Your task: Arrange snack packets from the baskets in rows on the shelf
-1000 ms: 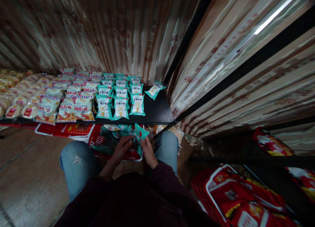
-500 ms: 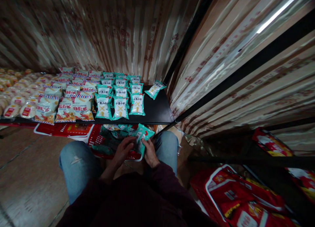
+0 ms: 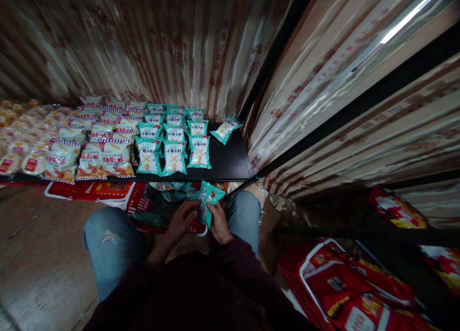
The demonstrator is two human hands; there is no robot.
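Note:
Between my knees, my right hand [image 3: 219, 224] grips a teal snack bag [image 3: 206, 202] by its right side, the thumb lying across its face. My left hand [image 3: 180, 222] is at the bag's left, fingers extended and the thumb apart; whether the fingertips touch the bag I cannot tell. Below the shelf edge, a red basket [image 3: 139, 199] holds more teal bags [image 3: 151, 219], partly hidden by my left hand and the shelf. On the black shelf [image 3: 230, 161] stand rows of teal-and-white snack bags [image 3: 174, 157], and one such bag [image 3: 226, 129] leans askew at the back right.
White-and-orange snack bags [image 3: 117, 159] and small round wrapped packs [image 3: 34, 162] fill the shelf's left. Black frame bars [image 3: 305, 144] cross at the right. Another red basket [image 3: 305, 278] with red packages [image 3: 373, 307] stands at lower right. Ribbed sheeting [image 3: 161, 48] hangs behind.
The view has shifted slightly, so the shelf's left part sits a little farther left. Both hands and the held snack bag stay nearly in place.

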